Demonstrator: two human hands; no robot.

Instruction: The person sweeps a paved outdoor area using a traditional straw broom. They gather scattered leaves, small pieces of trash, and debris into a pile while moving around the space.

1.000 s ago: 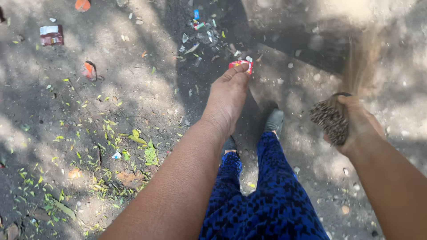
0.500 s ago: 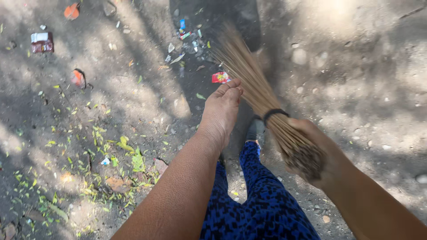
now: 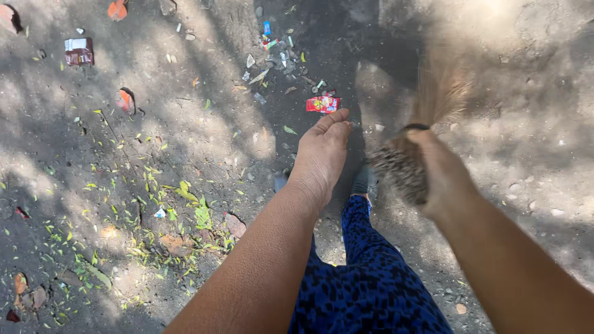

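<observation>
- The person's right hand is closed tight around a bundle of thin tan straw sticks, a hand broom with a dark band near the grip.
- The broom sits on the right side, above the dirt, with its cut end by the wrist and its bristles pointing away.
- The bristle end is blurry, so I cannot tell if it touches the ground.
- The left hand is stretched out flat with its fingers open and together, holding nothing.
- Just past its fingertips lies a small red crumpled wrapper on the grey dirt ground.
- Behind the wrapper is a little heap of paper scraps and bits of litter, too small to make out.
- The arms are cut off at the bottom edge.
- A leg in blue cloth with black spots shows between the arms, and a dark shoe is half hidden in shadow.
- Small green leaf bits lie spread on the left.
- A red and white flat packet lies far off at the top left, with an orange scrap below it.
</observation>
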